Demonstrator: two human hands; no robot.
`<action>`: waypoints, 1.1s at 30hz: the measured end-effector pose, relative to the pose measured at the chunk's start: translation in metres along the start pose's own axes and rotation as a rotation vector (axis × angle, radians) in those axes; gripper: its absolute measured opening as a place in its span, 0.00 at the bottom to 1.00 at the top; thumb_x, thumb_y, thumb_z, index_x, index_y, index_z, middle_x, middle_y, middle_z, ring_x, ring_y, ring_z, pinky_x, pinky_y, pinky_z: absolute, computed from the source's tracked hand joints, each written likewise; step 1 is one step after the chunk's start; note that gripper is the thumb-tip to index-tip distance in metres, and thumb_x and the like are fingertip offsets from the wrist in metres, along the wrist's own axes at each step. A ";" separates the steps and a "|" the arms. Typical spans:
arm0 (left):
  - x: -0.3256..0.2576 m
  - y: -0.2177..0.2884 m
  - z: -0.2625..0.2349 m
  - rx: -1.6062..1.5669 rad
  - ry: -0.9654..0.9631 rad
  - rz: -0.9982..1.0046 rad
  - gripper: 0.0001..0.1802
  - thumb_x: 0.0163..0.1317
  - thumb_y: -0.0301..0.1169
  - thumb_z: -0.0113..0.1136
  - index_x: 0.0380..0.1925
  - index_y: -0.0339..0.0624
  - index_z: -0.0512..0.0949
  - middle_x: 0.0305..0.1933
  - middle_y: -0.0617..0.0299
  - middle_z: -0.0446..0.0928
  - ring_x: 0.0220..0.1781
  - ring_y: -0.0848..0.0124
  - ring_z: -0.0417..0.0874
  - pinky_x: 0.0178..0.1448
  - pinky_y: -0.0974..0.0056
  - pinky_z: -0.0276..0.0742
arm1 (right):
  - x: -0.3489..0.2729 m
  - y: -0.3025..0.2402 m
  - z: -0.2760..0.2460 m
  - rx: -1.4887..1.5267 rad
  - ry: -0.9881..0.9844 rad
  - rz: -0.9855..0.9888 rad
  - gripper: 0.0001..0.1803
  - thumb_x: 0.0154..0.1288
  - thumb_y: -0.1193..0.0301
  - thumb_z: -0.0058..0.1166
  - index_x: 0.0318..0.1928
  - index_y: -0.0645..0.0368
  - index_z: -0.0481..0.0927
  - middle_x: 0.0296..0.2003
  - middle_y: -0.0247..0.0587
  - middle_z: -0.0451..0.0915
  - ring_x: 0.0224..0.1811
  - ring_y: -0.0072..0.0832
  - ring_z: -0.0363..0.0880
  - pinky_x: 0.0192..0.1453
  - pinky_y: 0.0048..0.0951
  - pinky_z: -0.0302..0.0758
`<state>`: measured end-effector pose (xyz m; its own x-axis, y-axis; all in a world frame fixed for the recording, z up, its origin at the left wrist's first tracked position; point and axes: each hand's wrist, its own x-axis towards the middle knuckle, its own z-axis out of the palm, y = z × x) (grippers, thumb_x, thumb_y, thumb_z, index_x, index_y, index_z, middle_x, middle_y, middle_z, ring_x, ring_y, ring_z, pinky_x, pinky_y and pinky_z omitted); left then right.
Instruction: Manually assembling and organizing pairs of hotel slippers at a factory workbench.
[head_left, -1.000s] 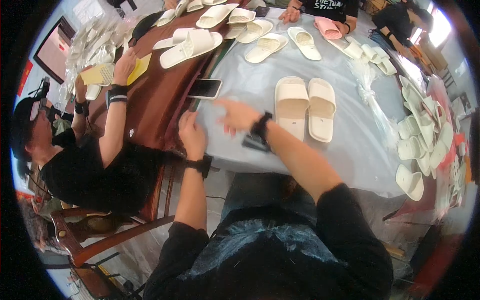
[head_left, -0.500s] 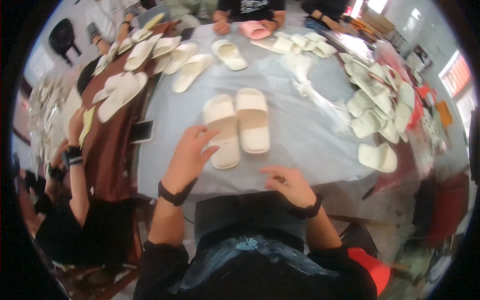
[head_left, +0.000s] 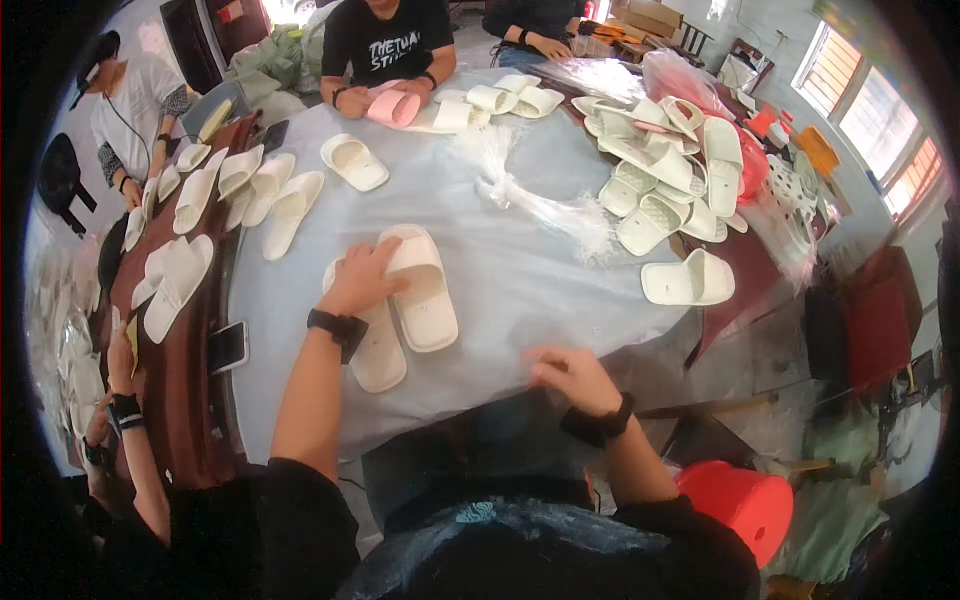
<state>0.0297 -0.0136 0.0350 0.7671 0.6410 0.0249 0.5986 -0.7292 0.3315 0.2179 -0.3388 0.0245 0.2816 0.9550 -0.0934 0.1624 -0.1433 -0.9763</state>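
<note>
- Hands: well apart from each other. Left hand [head_left: 362,278] lies over the straps of two cream slippers, fingertips at the right-hand one; whether it grips, cannot tell.
- Right hand [head_left: 578,378]: loosely curled, nothing visible in it, near the tabletop's front edge.
- Left-hand slipper [head_left: 380,352] and right-hand slipper [head_left: 427,308]: side by side, soles down, on the grey-covered tabletop [head_left: 530,290], toes pointing away from the wearer.
- Phone [head_left: 229,347]: left of the pair, at the cover's edge.
- Single pale slipper [head_left: 688,280]: to the right, just below a heap of slippers [head_left: 670,175].
- Pink slipper [head_left: 393,108]: far side, at a co-worker's hands.
</note>
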 end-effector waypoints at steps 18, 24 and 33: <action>-0.106 0.000 -0.034 -0.160 0.367 0.000 0.42 0.47 0.34 0.73 0.66 0.48 0.67 0.52 0.46 0.73 0.60 0.48 0.69 0.65 0.51 0.64 | 0.057 -0.021 0.035 -0.088 0.005 -0.133 0.23 0.67 0.70 0.56 0.62 0.53 0.71 0.41 0.44 0.80 0.35 0.26 0.79 0.40 0.27 0.78; -0.156 0.000 0.008 -0.332 0.507 -0.186 0.39 0.51 0.27 0.68 0.66 0.42 0.67 0.46 0.45 0.76 0.46 0.52 0.76 0.54 0.56 0.72 | 0.065 -0.047 0.071 0.266 -0.163 0.198 0.33 0.71 0.66 0.53 0.72 0.48 0.55 0.40 0.47 0.78 0.36 0.31 0.83 0.39 0.28 0.82; -0.135 -0.005 0.012 -0.577 0.455 -0.265 0.33 0.57 0.22 0.54 0.66 0.38 0.65 0.35 0.37 0.77 0.39 0.42 0.77 0.45 0.47 0.72 | 0.073 -0.005 0.116 0.420 0.121 -0.025 0.08 0.69 0.73 0.55 0.45 0.64 0.78 0.39 0.42 0.79 0.37 0.30 0.82 0.41 0.29 0.82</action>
<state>-0.0744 -0.0995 0.0186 0.3705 0.9025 0.2195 0.4381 -0.3782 0.8155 0.1283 -0.2380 -0.0004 0.3950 0.9160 -0.0699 -0.2208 0.0208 -0.9751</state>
